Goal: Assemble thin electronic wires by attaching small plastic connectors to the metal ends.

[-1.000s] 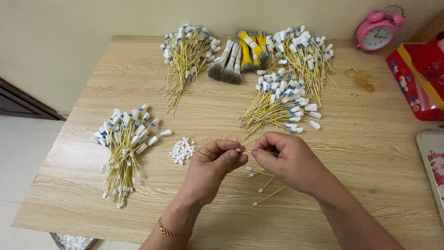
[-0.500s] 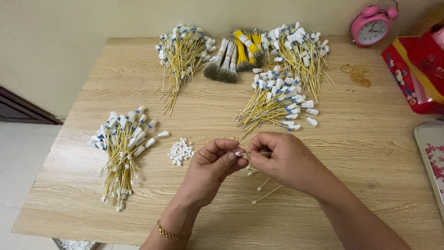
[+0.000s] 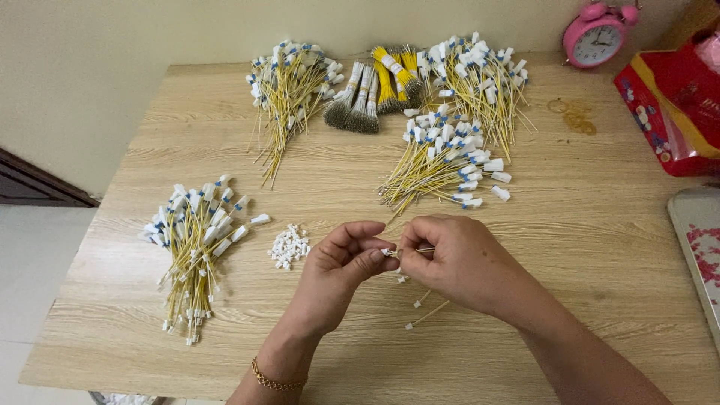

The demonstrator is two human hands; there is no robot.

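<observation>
**Wire and connector held between both hands, above bench centre**

Your left hand (image 3: 341, 259) pinches a small white connector (image 3: 387, 253) in a narrow grip. Your right hand (image 3: 450, 259) holds the yellow wire (image 3: 426, 250), its long axis roughly level, end pointing left at the connector. Hands nearly touch. Loose connectors (image 3: 289, 246) lie just left on the bench (image 3: 600, 247).

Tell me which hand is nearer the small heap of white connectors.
Left. The left hand sits just right of the small heap of white connectors; the right hand lies farther right, beyond the left.
</observation>
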